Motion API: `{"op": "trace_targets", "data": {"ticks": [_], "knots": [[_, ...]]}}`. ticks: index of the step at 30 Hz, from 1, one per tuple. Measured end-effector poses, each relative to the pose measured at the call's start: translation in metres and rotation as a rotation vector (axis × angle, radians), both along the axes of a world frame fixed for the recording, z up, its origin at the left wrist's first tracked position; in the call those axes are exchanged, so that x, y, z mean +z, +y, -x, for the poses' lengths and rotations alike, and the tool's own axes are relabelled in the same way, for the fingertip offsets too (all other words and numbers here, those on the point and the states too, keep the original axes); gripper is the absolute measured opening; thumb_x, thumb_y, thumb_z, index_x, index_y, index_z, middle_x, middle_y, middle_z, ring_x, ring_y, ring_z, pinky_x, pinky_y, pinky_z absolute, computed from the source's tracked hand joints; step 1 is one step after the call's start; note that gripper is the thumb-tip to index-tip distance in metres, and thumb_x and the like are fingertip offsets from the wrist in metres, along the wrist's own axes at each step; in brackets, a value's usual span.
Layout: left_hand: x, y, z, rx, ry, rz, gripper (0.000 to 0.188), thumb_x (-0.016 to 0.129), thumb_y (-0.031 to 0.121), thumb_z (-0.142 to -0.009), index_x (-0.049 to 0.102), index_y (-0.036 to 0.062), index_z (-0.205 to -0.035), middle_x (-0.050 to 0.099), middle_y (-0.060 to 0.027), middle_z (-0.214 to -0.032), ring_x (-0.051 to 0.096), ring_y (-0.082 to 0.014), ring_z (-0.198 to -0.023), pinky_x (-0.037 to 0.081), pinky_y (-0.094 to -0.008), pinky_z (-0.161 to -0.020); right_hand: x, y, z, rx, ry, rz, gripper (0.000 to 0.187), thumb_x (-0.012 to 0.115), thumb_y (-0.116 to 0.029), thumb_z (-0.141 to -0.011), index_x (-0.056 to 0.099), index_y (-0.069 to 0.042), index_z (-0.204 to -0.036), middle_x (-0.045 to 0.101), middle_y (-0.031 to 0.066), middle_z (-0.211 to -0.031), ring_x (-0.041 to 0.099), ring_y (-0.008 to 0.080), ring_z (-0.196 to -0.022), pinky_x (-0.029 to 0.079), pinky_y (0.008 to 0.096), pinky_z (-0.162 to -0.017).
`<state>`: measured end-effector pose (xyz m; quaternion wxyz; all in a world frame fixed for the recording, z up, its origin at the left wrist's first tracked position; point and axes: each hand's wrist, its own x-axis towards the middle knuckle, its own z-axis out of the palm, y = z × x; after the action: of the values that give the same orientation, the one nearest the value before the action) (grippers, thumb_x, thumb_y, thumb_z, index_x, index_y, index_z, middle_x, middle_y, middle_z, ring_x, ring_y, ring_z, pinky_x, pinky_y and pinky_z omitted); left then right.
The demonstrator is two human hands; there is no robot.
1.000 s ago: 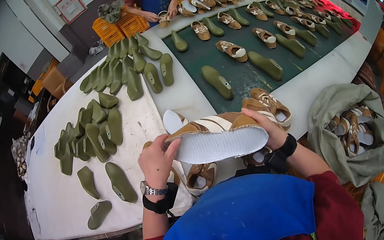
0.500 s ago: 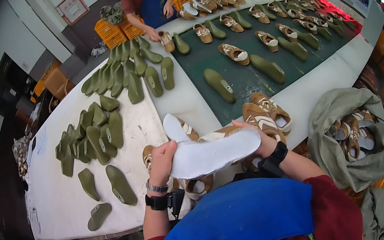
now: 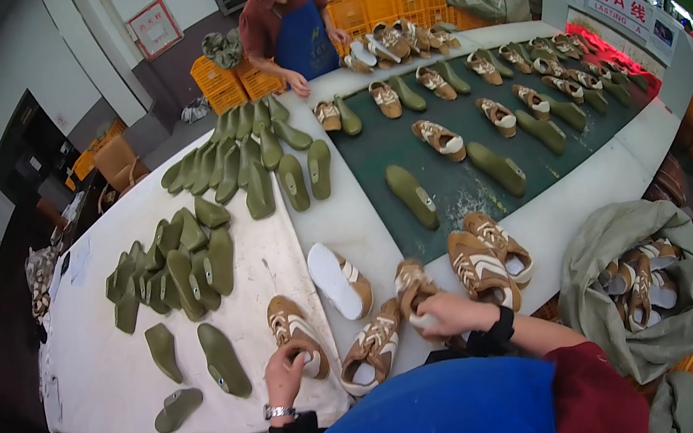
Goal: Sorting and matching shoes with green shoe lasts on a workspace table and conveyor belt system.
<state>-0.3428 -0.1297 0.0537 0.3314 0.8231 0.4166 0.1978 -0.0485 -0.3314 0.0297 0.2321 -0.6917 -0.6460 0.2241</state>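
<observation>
Low at the front of the table, my left hand has its fingers closed at the heel opening of a brown suede shoe with white stripes, which points away from me. My right hand grips the heel end of another brown shoe, toe away from me. Between them lie a third brown shoe and one tipped on its side, showing a white bottom. A pair of brown striped shoes stands right of my right hand.
Green shoe lasts cover much of the left tabletop. Shoes and lasts stand on a dark green conveyor belt. A co-worker stands across the table. At right, a grey-green sack holds more shoes; orange crates line the back.
The white-bottomed piece that both hands held up is out of that grip. My hands have moved apart and lower, each at a shoe. The co-worker's hand has left the shoe beside the belt.
</observation>
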Motion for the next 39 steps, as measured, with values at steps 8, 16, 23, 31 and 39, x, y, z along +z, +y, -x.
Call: {"op": "trace_targets", "data": {"ticks": [8,16,23,31,39], "knots": [[-0.166,0.052,0.12,0.518,0.286,-0.307,0.044,0.065,0.02,-0.075,0.052,0.0013,-0.113,0.052,-0.0194,-0.114,0.047,-0.0354,-0.106,0.037,-0.0422,-0.091,0.07,0.029,-0.031,0.003,-0.066,0.019,0.039,0.069,-0.03,-0.069,0.059,-0.008,-0.1,0.061,0.015,-0.092,0.058,0.0329,-0.087,0.046,0.0406,-0.076],[-0.159,0.022,0.057,0.738,0.579,-0.357,0.049,0.048,0.033,-0.086,0.04,0.0071,-0.127,0.033,-0.0181,-0.135,0.026,-0.0328,-0.127,0.023,-0.0515,-0.101,0.103,0.149,-0.138,-0.36,-0.511,-0.127,0.029,0.066,-0.022,-0.07,0.059,-0.015,-0.097,0.053,0.0118,-0.097,0.049,0.0334,-0.094,0.046,0.0409,-0.076],[-0.154,0.02,0.053,0.761,0.591,-0.281,0.049,0.049,0.03,-0.084,0.04,0.0067,-0.127,0.032,-0.0172,-0.136,0.026,-0.0327,-0.128,0.021,-0.0514,-0.102,-0.02,0.265,-0.185,-0.514,-0.45,0.053,0.02,0.058,-0.015,-0.077,0.058,-0.01,-0.096,0.058,0.0161,-0.098,0.051,0.0345,-0.095,0.046,0.0405,-0.077],[-0.149,0.024,0.049,0.73,0.604,-0.289,0.048,0.049,0.029,-0.084,0.042,0.0062,-0.125,0.033,-0.0171,-0.135,0.027,-0.0323,-0.127,0.021,-0.0514,-0.102,-0.115,0.296,-0.218,-0.523,-0.193,-0.228,0.048,0.063,-0.009,-0.068,0.053,-0.015,-0.114,0.04,0.0263,-0.12,0.045,0.0403,-0.105,0.04,0.0395,-0.09],[-0.162,0.028,0.055,0.712,0.614,-0.325,0.049,0.047,0.034,-0.086,0.041,0.0084,-0.126,0.034,-0.0163,-0.135,0.028,-0.0308,-0.127,0.024,-0.0531,-0.099,0.083,0.186,-0.164,0.122,-0.129,0.196,0.039,0.055,-0.004,-0.072,0.055,-0.004,-0.111,0.062,0.0138,-0.094,0.06,0.028,-0.084,0.047,0.0347,-0.075]]}}
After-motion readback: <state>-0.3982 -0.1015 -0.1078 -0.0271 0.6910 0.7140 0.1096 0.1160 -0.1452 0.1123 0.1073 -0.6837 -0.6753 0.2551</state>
